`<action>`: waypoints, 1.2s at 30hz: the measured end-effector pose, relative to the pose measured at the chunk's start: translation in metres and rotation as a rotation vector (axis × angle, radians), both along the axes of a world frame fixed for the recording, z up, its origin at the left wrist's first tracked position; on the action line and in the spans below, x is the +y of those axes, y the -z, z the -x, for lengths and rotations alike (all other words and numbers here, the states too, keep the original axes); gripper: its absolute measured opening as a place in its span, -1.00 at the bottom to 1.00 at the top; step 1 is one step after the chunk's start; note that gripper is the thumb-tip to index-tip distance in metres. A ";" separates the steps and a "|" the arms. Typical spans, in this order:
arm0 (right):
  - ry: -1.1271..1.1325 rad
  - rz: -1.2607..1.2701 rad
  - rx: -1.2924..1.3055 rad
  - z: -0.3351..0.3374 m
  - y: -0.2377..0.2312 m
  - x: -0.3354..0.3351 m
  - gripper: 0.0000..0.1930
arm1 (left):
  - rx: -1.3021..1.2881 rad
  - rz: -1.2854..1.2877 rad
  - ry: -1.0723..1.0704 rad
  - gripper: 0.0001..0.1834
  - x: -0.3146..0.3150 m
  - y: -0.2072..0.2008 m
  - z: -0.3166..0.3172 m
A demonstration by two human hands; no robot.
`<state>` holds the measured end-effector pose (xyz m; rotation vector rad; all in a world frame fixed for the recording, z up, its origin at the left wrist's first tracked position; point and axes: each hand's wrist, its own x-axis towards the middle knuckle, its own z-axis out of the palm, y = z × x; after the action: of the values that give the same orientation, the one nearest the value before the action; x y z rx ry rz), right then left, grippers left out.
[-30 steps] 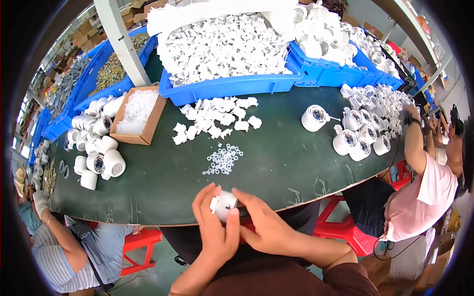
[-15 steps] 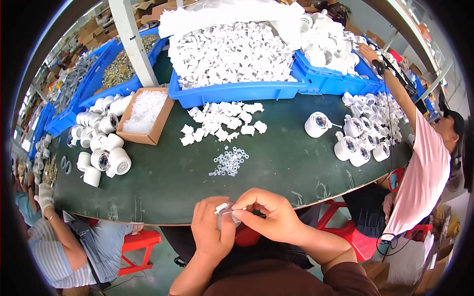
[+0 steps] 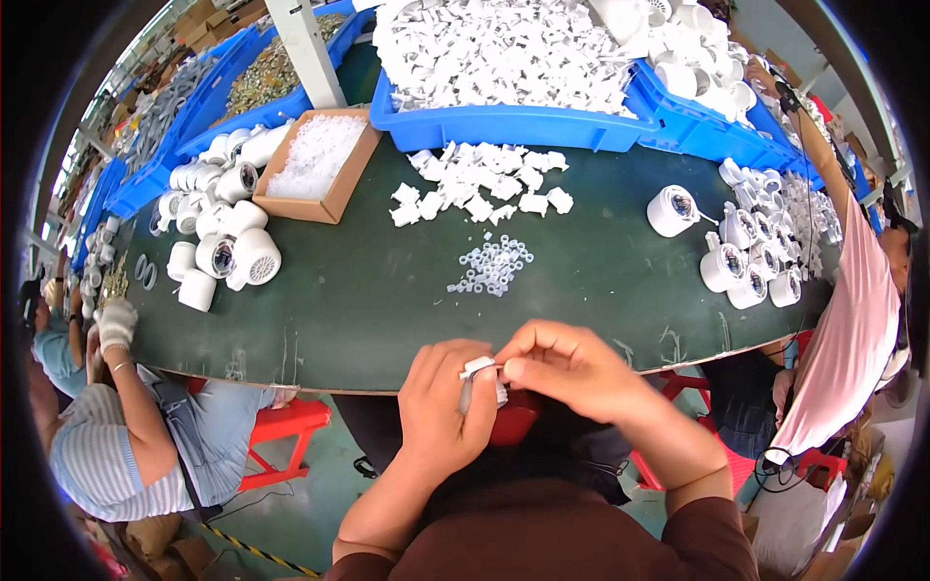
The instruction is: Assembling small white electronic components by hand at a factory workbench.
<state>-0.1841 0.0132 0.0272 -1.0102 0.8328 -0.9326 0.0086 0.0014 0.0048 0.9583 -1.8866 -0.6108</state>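
In front of my body, just past the table's near edge, my left hand (image 3: 441, 402) is wrapped round a white plastic part (image 3: 479, 368), mostly hidden by the fingers. A small white piece shows at its top. My right hand (image 3: 576, 373) meets it from the right, thumb and forefinger pinched together. Something thin and dark reddish shows at those fingertips, too small to name. Beyond my hands lies a small pile of translucent rings (image 3: 494, 263). Farther back, small white plastic clips (image 3: 484, 179) are scattered before a blue bin (image 3: 523, 128) full of similar pieces.
White round housings (image 3: 257, 257) crowd the left beside a cardboard box (image 3: 339, 198) of translucent bits. More housings (image 3: 722, 266) stand at the right. A metal post (image 3: 308, 58) rises behind. People sit on both sides; the right one's arm (image 3: 814, 136) reaches toward a bin.
The view has tipped down and slightly left, so the table sits higher and farther right in the picture. Both hands keep their hold, with only a small shift of the right fingers.
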 end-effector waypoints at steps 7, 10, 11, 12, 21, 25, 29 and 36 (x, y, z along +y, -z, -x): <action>0.532 0.799 1.143 0.065 0.016 -0.108 -0.63 | 0.039 -0.154 -0.063 -0.82 0.000 -0.006 0.002; 0.469 0.962 1.392 0.072 0.025 -0.131 -0.61 | 0.106 -0.225 -0.072 -0.76 0.000 -0.001 -0.005; 0.410 0.933 1.412 0.082 0.030 -0.139 -0.63 | 0.143 -0.258 -0.048 -0.74 -0.004 0.000 -0.003; 0.350 0.905 1.432 0.090 0.035 -0.143 -0.66 | 0.181 -0.292 -0.024 -0.72 -0.007 0.001 -0.001; 0.216 0.239 0.300 0.031 -0.015 -0.069 -0.60 | 0.536 -0.768 0.122 -0.71 -0.001 -0.006 -0.014; 0.160 0.475 0.380 -0.003 -0.004 -0.025 -0.57 | 0.742 -0.927 0.190 -0.64 -0.001 -0.013 -0.011; 0.220 0.553 0.397 -0.007 0.008 -0.011 -0.59 | 0.779 -0.977 0.187 -0.61 -0.001 -0.008 -0.012; 0.090 0.194 0.280 -0.002 0.003 -0.004 -0.63 | 0.579 -0.756 0.178 -0.71 0.002 -0.002 -0.010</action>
<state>-0.1820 0.0091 0.0240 -1.3003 1.0423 -0.9751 0.0181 0.0030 0.0066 0.9238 -1.2196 -1.5899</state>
